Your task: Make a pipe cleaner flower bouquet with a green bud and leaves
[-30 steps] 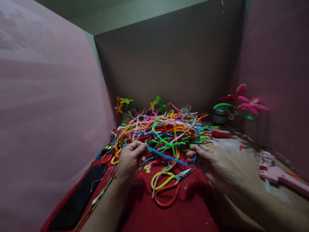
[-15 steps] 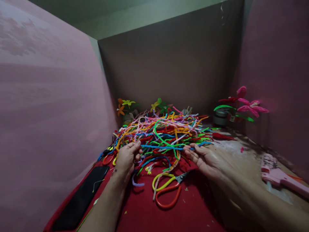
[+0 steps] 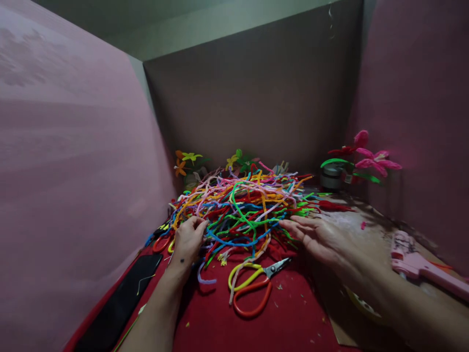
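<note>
My left hand (image 3: 190,239) is closed in a pinch on one end of a blue pipe cleaner (image 3: 234,243), at the left front of a heap of coloured pipe cleaners (image 3: 249,195). The blue pipe cleaner sags in a curve toward the fingertips of my right hand (image 3: 315,237). The fingers of that hand are stretched out, palm turned inward, beside the heap's right front. Whether its fingertips touch the blue stem is hard to make out. Scissors (image 3: 252,288) with one yellow and one red handle lie on the red cloth (image 3: 220,327) between my forearms, blades slightly apart.
A black phone (image 3: 120,303) lies left of my left forearm. On the right are a pink glue gun (image 3: 417,266) and a pot (image 3: 331,177) with pink pipe-cleaner flowers (image 3: 379,160). More flowers (image 3: 192,157) stand behind the heap. Pink panels (image 3: 80,171) flank the work area.
The blue pipe cleaner went from stretched straight between my hands to a sagging curve. My right hand's fingers have straightened out. My left hand keeps its pinch.
</note>
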Available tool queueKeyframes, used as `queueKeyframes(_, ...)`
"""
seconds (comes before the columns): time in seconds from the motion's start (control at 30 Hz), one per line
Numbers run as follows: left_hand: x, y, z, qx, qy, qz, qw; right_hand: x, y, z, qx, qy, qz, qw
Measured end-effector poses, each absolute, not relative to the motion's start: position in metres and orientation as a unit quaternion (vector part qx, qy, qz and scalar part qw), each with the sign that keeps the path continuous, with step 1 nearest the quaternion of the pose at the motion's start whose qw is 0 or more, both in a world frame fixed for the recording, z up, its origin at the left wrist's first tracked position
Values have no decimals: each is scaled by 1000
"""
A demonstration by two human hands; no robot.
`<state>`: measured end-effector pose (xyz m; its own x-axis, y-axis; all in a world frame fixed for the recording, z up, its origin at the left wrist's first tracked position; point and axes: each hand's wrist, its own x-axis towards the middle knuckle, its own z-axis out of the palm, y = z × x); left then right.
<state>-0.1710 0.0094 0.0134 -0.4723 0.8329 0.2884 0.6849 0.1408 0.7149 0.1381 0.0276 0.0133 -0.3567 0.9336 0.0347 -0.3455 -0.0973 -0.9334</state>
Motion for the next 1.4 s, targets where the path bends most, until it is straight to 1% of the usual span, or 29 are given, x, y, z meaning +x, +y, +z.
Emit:
queueKeyframes(0.1, -173, 9, 14, 511, 754, 408, 61, 134, 28, 11, -338, -356, 698, 522)
queueKeyframes(0.17, -173, 7, 15, 525, 749, 405, 4, 132, 22, 10, -346, -301, 711, 533)
queueKeyframes(0.3, -167, 0, 17, 559, 686, 442, -146, 129, 13, 10, -347, -322, 705, 529)
queueKeyframes(0.37, -157, -4, 20, 590, 638, 464, -171, 129, 13, 13, -370, -371, 675, 519)
queueKeyframes(0.4, -150, -6, 22, 611, 616, 468, -167, 128, 15, 16, -386, -408, 649, 513)
queueKeyframes(0.47, -133, -7, 28, 659, 583, 455, -138, 126, 23, 23, -414, -510, 563, 502)
queueKeyframes(0.5, -123, -6, 31, 683, 570, 440, -124, 124, 30, 27, -425, -571, 498, 495)
queueKeyframes(0.53, -112, -4, 35, 705, 556, 426, -112, 122, 37, 30, -435, -634, 422, 481)
queueKeyframes(0.6, -90, 4, 41, 747, 530, 387, -107, 116, 53, 38, -419, -754, 223, 454)
queueKeyframes(0.63, -79, 9, 44, 760, 520, 374, -112, 113, 60, 41, -425, -798, 141, 402)
queueKeyframes(0.7, -60, 22, 46, 784, 508, 334, -124, 108, 74, 46, -485, -834, 10, 260)
queueKeyframes(0.77, -45, 37, 43, 794, 513, 298, -131, 104, 84, 49, -513, -837, -36, 189)
queueKeyframes(0.93, -33, 67, 30, 788, 563, 227, -108, 98, 95, 51, -504, -850, -76, 134)
queueKeyframes(1.1, -40, 79, 20, 775, 599, 178, -93, 98, 96, 57, -478, -865, -108, 107)
queueKeyframes(1.23, -42, 87, 13, 764, 616, 165, -101, 99, 91, 62, -469, -871, -104, 102)
queueKeyframes(1.4, -43, 91, 8, 762, 615, 172, -108, 99, 89, 72, -490, -860, -66, 129)
